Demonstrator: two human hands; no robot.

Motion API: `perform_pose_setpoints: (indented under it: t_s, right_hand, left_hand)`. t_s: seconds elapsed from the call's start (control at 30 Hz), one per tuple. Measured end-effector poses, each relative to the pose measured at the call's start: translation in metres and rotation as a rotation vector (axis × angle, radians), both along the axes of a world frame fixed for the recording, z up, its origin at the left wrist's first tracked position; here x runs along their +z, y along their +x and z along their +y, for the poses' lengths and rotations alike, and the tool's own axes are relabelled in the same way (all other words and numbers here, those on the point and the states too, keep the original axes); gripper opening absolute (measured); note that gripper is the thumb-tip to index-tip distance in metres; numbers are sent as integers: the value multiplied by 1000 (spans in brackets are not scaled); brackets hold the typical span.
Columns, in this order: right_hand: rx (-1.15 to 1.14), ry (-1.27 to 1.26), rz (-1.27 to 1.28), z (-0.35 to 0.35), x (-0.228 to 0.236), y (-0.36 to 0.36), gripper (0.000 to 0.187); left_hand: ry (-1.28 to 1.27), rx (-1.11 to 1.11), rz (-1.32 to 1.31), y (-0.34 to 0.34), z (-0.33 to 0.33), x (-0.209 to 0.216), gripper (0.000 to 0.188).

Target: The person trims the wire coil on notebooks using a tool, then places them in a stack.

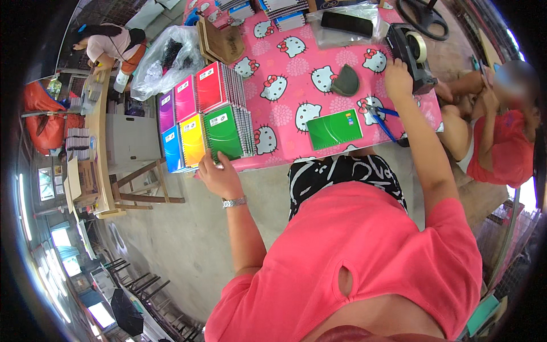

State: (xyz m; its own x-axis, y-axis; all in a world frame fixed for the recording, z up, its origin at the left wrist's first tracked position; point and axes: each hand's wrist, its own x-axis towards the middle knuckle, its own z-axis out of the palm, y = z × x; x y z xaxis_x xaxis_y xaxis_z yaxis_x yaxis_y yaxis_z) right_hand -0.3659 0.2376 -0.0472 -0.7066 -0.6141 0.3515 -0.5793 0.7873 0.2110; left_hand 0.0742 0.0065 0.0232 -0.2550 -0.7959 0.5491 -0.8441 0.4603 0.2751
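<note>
My left hand [220,178], a metal watch at its wrist, rests at the table's front edge. Its parted fingers touch the near ends of the yellow notebooks [192,138] and green notebooks [221,130]. Beside and behind these stand blue [171,146], purple [166,111], pink [185,97] and red stacks [209,86], all spiral bound. At the right, my right hand [399,81] is closed against the side of a black tape dispenser [420,71] with a tape roll [416,47]; some fingertips are hidden. A single green notebook [335,129] lies flat between my hands.
Blue-handled pliers [380,121] and a dark green pouch [346,81] lie on the pink patterned tablecloth [279,114]. Farther back are a clear plastic bag with a black phone-like slab [347,24], brown wooden pieces [222,43] and more notebooks [285,8]. Other people are at left and right.
</note>
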Motion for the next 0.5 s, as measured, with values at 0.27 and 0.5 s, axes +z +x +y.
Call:
perform_pose_setpoints:
  t_s: [0.27, 0.5]
  right_hand:
    - [-109, -65, -278, 1, 14, 6, 17]
    - [134, -210, -178, 13, 8, 4, 18]
  left_hand:
    - [-122, -60, -141, -7, 2, 2, 33]
    - [25, -390, -181, -29, 25, 3, 43]
